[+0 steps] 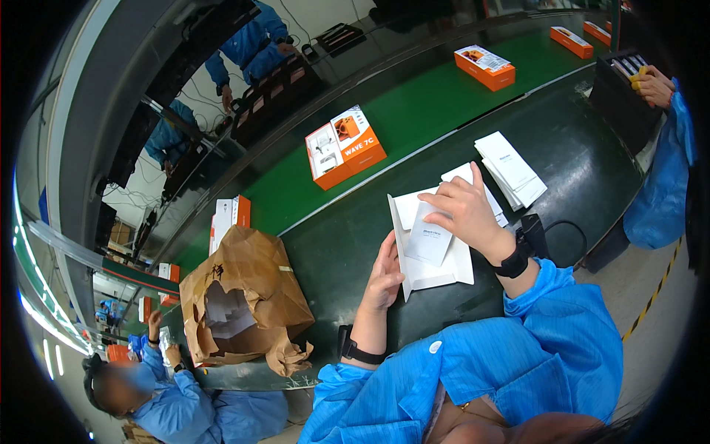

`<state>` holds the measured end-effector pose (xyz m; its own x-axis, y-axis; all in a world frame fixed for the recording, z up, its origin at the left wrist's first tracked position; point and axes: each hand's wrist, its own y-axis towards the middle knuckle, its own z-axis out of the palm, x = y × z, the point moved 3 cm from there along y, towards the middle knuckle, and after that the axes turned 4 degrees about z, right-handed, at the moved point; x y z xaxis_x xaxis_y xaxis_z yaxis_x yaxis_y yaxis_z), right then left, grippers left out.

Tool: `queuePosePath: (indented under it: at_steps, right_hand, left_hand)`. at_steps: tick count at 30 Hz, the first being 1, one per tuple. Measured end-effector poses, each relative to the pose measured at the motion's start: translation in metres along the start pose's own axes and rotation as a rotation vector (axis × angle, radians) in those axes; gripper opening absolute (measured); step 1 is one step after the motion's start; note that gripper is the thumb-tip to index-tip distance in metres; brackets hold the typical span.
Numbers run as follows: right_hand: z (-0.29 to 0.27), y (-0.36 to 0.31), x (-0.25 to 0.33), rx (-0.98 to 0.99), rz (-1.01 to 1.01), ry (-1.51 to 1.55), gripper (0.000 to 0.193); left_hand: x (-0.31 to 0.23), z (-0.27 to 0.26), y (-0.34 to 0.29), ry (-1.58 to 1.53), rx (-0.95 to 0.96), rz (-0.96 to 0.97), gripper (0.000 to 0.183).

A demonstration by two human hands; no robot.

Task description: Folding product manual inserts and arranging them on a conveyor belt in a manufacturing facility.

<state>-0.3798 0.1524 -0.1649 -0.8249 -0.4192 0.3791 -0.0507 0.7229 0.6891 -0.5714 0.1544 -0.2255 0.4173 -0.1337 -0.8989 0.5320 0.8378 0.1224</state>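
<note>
An open, shallow white carton (458,270) with raised flaps lies tilted in front of me. My left hand (384,277) holds its left side, thumb and fingers at the edge. Inside it rests a white booklet (427,248) with small dark print. My right hand (467,207) reaches over the carton, thumb and a bent finger at the booklet's upper end, another finger pointing up. More white paper (500,216) shows partly behind my right hand. A fanned stack of white booklets (510,169) lies just beyond, to the right.
A torn brown paper bag (255,285) stands left on the dark green table (333,244). Orange-white boxes (355,159), (488,70) sit on the green belt (414,122). A black device with a cable (534,226) is by my right wrist. Co-workers (185,403), (662,163) sit both sides.
</note>
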Motion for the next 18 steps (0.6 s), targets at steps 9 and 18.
queuePosePath:
  at_steps: [9,18]
  right_hand:
    - [-0.001,-0.002,-0.006,0.291,-0.030,0.105,0.022]
    - [0.017,-0.008,0.011,0.239,0.091,0.105,0.020]
  left_hand:
    - [-0.006,0.008,-0.004,0.009,0.086,-0.037,0.105]
    - [-0.006,0.013,-0.007,-0.053,0.076,-0.049,0.104]
